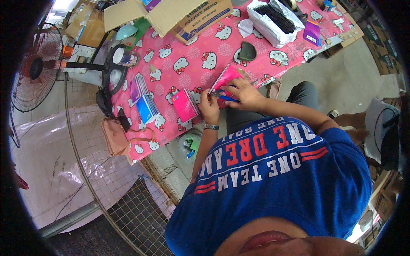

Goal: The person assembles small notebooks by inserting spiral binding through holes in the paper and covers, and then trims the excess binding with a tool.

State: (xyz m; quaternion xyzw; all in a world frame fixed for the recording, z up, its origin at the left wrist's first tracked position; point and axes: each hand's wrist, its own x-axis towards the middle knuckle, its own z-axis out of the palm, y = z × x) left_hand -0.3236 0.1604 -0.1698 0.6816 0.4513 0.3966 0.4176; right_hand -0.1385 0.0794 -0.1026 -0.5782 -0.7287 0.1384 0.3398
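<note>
A pink spiral notebook [229,75] lies at the near edge of the table, its coil along the left side. My left hand [209,106] is closed, fingertips pinched at the lower end of that coil. In my right hand [244,94] are blue-handled pliers [229,98], their jaws at the same coil end beside my left fingertips. The jaws are partly hidden by my fingers. Just left of my left hand sits a stack of pink spiral notebooks [183,106].
Blue notebooks [146,109] and purple notebooks [135,90] lie farther left. Beyond stand an open cardboard box [200,21], a white box of black coils [256,19] and a dark dish-like piece [247,51]. A fan [36,68] stands left; a brown bag [114,136] is at the table corner.
</note>
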